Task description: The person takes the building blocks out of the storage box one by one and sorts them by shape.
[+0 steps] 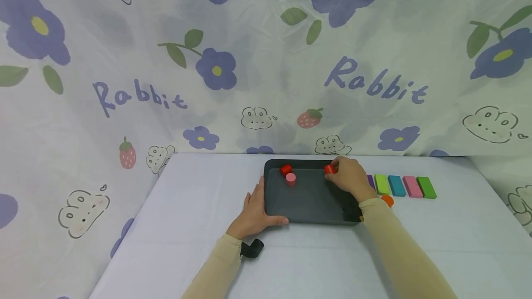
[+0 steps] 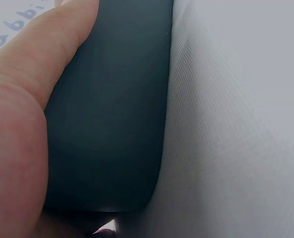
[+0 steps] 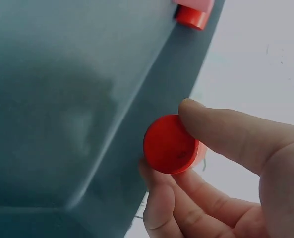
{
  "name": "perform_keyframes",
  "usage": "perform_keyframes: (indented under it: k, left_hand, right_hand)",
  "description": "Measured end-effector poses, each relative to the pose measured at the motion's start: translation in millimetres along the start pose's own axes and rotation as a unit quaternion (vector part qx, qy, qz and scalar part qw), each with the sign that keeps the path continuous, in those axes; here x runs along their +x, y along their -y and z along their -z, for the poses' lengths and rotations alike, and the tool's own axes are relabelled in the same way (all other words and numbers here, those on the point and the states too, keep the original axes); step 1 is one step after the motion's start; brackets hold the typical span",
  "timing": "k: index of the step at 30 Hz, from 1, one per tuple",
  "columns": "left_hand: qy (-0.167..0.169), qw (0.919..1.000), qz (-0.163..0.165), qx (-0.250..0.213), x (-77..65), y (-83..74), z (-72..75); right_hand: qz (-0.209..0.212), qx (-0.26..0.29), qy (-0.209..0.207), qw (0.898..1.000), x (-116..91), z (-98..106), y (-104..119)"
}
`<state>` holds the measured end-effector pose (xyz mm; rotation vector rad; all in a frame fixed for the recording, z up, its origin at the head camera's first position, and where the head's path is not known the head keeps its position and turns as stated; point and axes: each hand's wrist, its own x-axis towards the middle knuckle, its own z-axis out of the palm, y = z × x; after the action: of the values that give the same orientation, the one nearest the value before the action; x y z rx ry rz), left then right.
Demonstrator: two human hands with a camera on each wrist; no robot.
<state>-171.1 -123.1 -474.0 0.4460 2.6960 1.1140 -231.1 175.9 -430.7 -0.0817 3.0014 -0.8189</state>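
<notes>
A dark grey rectangular tray (image 1: 307,204) lies on the table. My left hand (image 1: 255,213) rests against its near left corner, fingers straight along the left side and thumb along the front wall. Over the tray's far right part, my right hand (image 1: 351,176) pinches a red cylinder block (image 3: 169,144) between thumb and fingers. The cylinder's round face is turned to the right wrist camera, close to the tray's rim. Toward the tray's far left corner are another red block (image 1: 286,170) and, just in front of it, a pink cylinder block (image 1: 290,179).
Right of the tray stands a row of coloured rectangular blocks: purple, lime (image 1: 382,184), blue (image 1: 396,186), pink (image 1: 413,187) and green (image 1: 426,188). An orange round block (image 1: 387,200) sits before them, partly behind the right wrist. A printed cloth (image 1: 266,59) hangs behind the table.
</notes>
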Motion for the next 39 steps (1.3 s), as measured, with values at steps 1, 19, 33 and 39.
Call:
perform_keyframes:
  k: [1, 19, 33, 39]
  left_hand:
    - [0.000, 1.0000, 0.000, 0.000, 0.0, 0.2, -0.1]
    - [-0.003, 1.0000, 0.001, 0.003, -0.5, 2.5, 0.2]
    - [-0.006, 0.9999, -0.005, 0.011, 0.2, 2.9, 0.6]
    - [-0.005, 1.0000, -0.005, 0.007, 0.5, 0.0, 0.0]
  right_hand:
    - [0.002, 0.002, -0.003, 1.000, -1.0, 1.0, 0.4]
    - [0.028, 0.034, -0.044, 0.998, -30.0, 16.2, 16.0]
    - [0.024, 0.052, -0.082, 0.995, -47.7, 24.2, 13.1]
    - [0.022, 0.054, -0.094, 0.994, -57.9, 27.8, 4.5]
